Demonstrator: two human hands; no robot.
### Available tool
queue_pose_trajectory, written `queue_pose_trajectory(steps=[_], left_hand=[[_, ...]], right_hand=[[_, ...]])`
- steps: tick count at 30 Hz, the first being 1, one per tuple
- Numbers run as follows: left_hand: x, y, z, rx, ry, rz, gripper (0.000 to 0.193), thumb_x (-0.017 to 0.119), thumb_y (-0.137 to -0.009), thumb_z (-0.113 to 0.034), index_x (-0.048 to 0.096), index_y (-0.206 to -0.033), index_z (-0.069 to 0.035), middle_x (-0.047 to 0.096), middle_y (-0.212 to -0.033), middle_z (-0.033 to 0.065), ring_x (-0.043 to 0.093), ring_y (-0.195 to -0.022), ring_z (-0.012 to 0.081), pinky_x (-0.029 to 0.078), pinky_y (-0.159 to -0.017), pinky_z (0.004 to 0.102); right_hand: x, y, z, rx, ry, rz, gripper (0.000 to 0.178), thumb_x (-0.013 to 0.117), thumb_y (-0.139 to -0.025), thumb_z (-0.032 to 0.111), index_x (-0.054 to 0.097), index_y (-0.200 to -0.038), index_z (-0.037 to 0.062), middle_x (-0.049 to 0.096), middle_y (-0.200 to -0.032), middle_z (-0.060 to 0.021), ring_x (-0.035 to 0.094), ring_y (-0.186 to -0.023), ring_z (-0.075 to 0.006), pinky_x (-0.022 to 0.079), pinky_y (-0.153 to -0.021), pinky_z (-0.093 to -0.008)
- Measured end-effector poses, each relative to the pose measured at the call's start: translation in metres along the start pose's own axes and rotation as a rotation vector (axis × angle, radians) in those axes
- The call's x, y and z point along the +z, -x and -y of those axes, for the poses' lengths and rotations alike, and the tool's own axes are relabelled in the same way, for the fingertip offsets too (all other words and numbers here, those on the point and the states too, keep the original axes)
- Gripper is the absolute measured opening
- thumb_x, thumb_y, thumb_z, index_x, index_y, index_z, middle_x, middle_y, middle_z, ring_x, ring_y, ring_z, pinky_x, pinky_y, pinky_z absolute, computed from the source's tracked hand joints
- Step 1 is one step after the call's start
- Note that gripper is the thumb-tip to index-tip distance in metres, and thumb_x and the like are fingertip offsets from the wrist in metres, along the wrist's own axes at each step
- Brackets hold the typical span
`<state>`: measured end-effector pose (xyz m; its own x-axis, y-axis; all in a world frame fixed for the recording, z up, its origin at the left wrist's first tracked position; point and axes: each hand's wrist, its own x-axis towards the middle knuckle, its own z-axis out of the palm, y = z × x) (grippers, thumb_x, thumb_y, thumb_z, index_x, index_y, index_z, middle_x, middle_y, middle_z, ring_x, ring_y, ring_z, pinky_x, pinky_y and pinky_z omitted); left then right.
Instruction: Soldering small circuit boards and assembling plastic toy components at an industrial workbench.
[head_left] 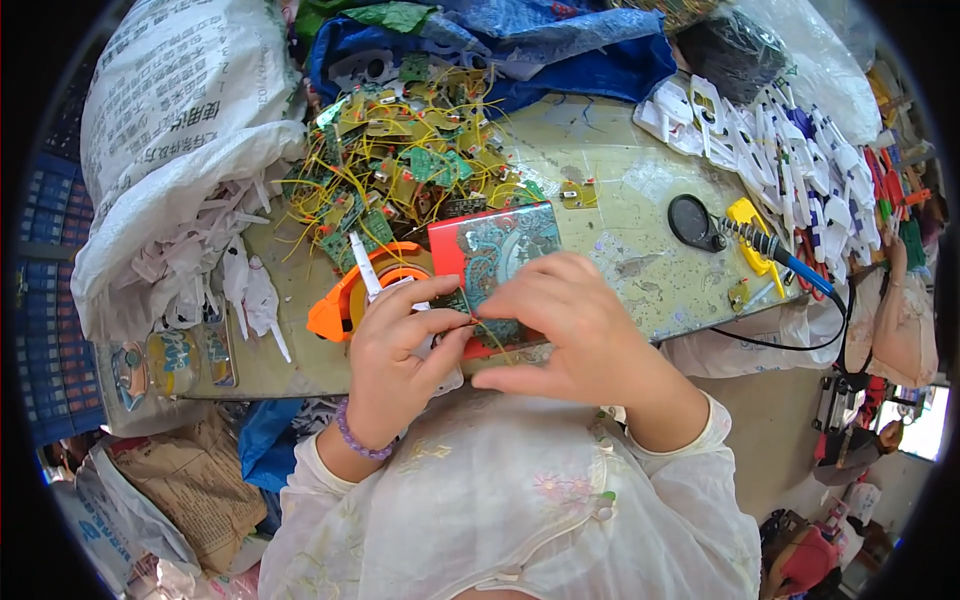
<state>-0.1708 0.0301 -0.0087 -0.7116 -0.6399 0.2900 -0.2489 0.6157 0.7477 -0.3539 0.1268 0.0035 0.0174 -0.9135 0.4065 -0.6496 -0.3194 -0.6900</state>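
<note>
My left hand (390, 355) is closed around a white plastic part, whose slim shaft (364, 266) sticks up beyond the fingers. A small green circuit board (456, 300) shows at its fingertips, and a thin yellow wire (497, 340) trails off to the right. Close by on the right, my right hand (565, 325) has its thumb stretched out, apart from the bent fingers, whose tips come near the board and wire. Behind both hands lies a red-edged flat pad (510, 245) with a worn blue-grey top. An orange tape-like ring (345, 300) sits left of it.
Many circuit boards with yellow wires are heaped (410, 150) at the back. A white sack (190, 130) spills white plastic parts on the left. At right are a blue-handled soldering iron (800, 268), its holder, a yellow tool (752, 240) and more white parts (810, 170).
</note>
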Motion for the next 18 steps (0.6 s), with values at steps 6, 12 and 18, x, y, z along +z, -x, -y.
queue_pose_trajectory(steps=[6,12,18], left_hand=[[0.004,0.002,0.003,0.085,0.021,-0.039,0.013,0.072,-0.072,-0.005,0.069,-0.085,-0.005,0.067,-0.107,0.0099,0.062,-0.095,0.0291,0.048,-0.084,0.0382],[0.002,0.005,0.007,0.035,0.044,-0.022,0.013,0.072,-0.071,-0.004,0.069,-0.084,-0.005,0.067,-0.107,0.0097,0.063,-0.094,0.0279,0.048,-0.084,0.0376],[0.004,0.005,0.01,0.02,0.043,-0.051,0.013,0.072,-0.07,-0.003,0.069,-0.082,-0.005,0.067,-0.105,0.0084,0.062,-0.095,0.0273,0.049,-0.083,0.0373]], right_hand=[[0.0,0.008,-0.002,0.075,0.202,0.128,0.029,0.076,-0.07,0.018,0.067,-0.095,0.0097,0.062,-0.085,-0.0027,0.058,-0.085,-0.0252,0.041,-0.076,-0.0366],[0.005,-0.003,-0.006,0.069,0.24,0.043,0.028,0.073,-0.072,0.016,0.067,-0.099,0.0087,0.062,-0.091,-0.0044,0.057,-0.09,-0.0259,0.042,-0.08,-0.0384],[0.004,-0.007,-0.009,0.014,0.153,0.109,0.037,0.073,-0.074,0.017,0.066,-0.109,0.009,0.061,-0.106,-0.0055,0.053,-0.105,-0.0281,0.037,-0.093,-0.0416]])
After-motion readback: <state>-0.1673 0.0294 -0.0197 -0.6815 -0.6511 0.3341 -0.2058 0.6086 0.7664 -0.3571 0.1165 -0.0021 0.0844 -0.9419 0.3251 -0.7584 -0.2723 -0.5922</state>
